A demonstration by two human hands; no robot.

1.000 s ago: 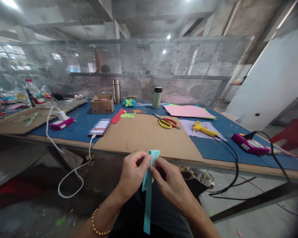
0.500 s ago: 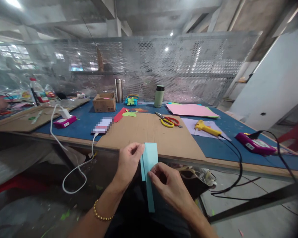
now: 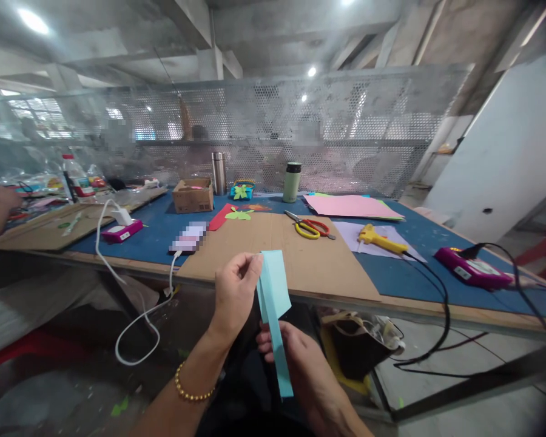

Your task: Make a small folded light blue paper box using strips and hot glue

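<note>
My left hand (image 3: 237,290), with a gold bead bracelet on the wrist, pinches the top left edge of a folded light blue paper (image 3: 275,282). The paper is held up at the table's front edge, and a narrow folded strip of it hangs down over my lap. Lower down, my right hand (image 3: 295,358) is curled round the strip from behind, its fingertips showing at the left side. Part of its grip is covered by the paper. Beyond lies a cardboard sheet (image 3: 273,233), with red-handled and yellow-handled scissors (image 3: 312,229) on it.
A yellow glue gun (image 3: 382,238) rests on lilac paper at right, near a purple power box (image 3: 473,267). Behind stand a green bottle (image 3: 292,183), a steel flask (image 3: 219,173) and a small carton (image 3: 193,195). A phone (image 3: 188,237) charges at left. Another person's hand (image 3: 0,206) shows far left.
My right hand has moved from pinching the paper's front to below and behind the strip. The folded strip has swung across, and the wider part now spreads to the right.
</note>
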